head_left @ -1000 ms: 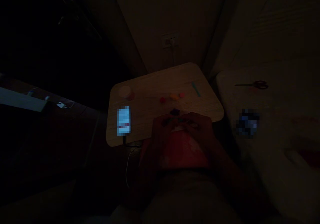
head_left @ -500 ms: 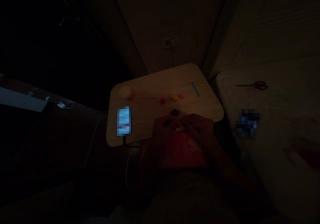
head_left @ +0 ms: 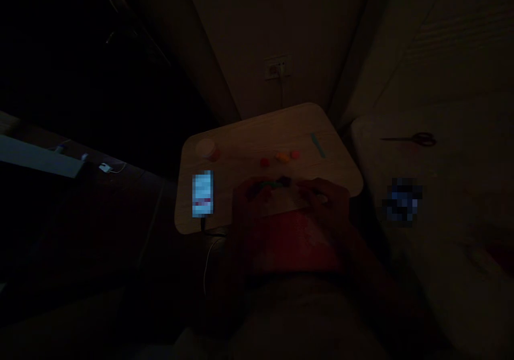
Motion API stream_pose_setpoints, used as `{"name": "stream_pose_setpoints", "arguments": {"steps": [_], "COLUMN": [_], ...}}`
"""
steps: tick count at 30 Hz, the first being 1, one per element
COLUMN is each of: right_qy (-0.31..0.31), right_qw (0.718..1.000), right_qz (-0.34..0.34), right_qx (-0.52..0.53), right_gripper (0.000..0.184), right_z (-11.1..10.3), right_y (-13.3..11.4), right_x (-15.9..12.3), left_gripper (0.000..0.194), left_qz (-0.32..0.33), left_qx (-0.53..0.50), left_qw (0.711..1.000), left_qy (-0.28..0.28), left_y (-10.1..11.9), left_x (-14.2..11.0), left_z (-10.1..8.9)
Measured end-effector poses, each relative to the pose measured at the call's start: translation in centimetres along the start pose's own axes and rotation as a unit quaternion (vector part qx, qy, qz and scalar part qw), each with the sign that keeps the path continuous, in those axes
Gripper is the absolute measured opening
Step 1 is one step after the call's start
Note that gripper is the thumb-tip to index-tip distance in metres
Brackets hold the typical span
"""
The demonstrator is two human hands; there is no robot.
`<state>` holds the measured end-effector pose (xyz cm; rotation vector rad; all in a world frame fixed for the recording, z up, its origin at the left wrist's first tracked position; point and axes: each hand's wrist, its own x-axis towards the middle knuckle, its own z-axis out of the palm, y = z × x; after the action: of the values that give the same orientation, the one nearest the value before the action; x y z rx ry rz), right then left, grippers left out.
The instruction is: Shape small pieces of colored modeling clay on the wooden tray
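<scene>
The scene is very dark. My left hand (head_left: 252, 196) is at the table's near edge, fingers curled on a thin green piece (head_left: 273, 184) of what looks like modelling clay. To its right, my right hand (head_left: 327, 196) is closed, fingertips pinched together; a small pale spot shows by its fingers, too dim to name. Just beyond the hands lies a dark purple lump (head_left: 285, 180). Farther back sit a red lump (head_left: 264, 162), a yellow-orange lump (head_left: 282, 157) and a pinkish lump (head_left: 295, 155). A flat teal strip (head_left: 318, 145) rests at the back right.
On the left of the wooden table (head_left: 236, 145) are a lidded tub (head_left: 206, 149) and a lit phone (head_left: 202, 194) with a cable. Scissors (head_left: 417, 139) and a blurred dark object (head_left: 402, 202) lie on the pale surface at right. A wall socket (head_left: 277, 68) holds a plug.
My hands have moved apart, left hand leftward and right hand slightly rightward, so the green piece shows more and bare tabletop appears between them. The whole view has shifted a little.
</scene>
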<state>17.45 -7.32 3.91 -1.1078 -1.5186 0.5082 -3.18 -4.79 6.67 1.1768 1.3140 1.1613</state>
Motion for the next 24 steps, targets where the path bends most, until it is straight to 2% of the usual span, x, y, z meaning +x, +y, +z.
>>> {"name": "stream_pose_setpoints", "arguments": {"steps": [4, 6, 8, 9, 11, 13, 15, 18, 21, 24], "right_qy": [0.001, 0.004, 0.008, 0.01, 0.015, 0.015, 0.004, -0.012, -0.012, -0.003], "right_qw": [1.0, 0.999, 0.998, 0.998, 0.997, 0.997, 0.997, 0.997, 0.997, 0.996], "right_qz": [-0.01, -0.006, 0.004, 0.006, 0.009, 0.005, -0.002, -0.012, -0.018, -0.013], "right_qx": [-0.027, -0.047, -0.064, -0.068, -0.074, -0.075, -0.075, -0.073, -0.076, -0.083], "right_gripper": [0.014, 0.014, 0.014, 0.014, 0.014, 0.014, 0.015, 0.015, 0.014, 0.014], "right_z": [-0.9, -1.5, -1.9, -2.0, -2.1, -2.1, -2.0, -1.8, -1.9, -2.2], "right_y": [0.5, 0.8, 1.2, 1.4, 1.6, 1.7, 1.7, 1.7, 1.7, 1.7], "right_x": [0.2, 0.3, 0.2, 0.2, 0.2, 0.1, 0.1, 0.1, 0.0, 0.0], "left_gripper": [0.031, 0.034, 0.028, 0.023, 0.017, 0.015, 0.018, 0.025, 0.031, 0.026], "left_qz": [0.085, 0.116, 0.127, 0.13, 0.151, 0.161, 0.17, 0.183, 0.148, 0.119], "left_qx": [0.038, 0.078, 0.143, 0.181, 0.254, 0.346, 0.411, 0.481, 0.502, 0.501], "left_qw": [0.994, 0.983, 0.958, 0.944, 0.918, 0.891, 0.864, 0.841, 0.839, 0.845], "left_qy": [0.054, 0.116, 0.214, 0.244, 0.266, 0.247, 0.236, 0.167, 0.15, 0.144], "left_y": [1.9, 3.1, 4.3, 4.8, 5.7, 6.3, 6.6, 6.5, 6.0, 5.5], "left_x": [1.9, 3.3, 5.1, 6.0, 8.0, 10.0, 11.6, 13.5, 14.5, 15.0], "left_z": [-3.8, -6.7, -9.8, -11.3, -14.0, -15.8, -16.6, -16.4, -15.4, -14.8]}}
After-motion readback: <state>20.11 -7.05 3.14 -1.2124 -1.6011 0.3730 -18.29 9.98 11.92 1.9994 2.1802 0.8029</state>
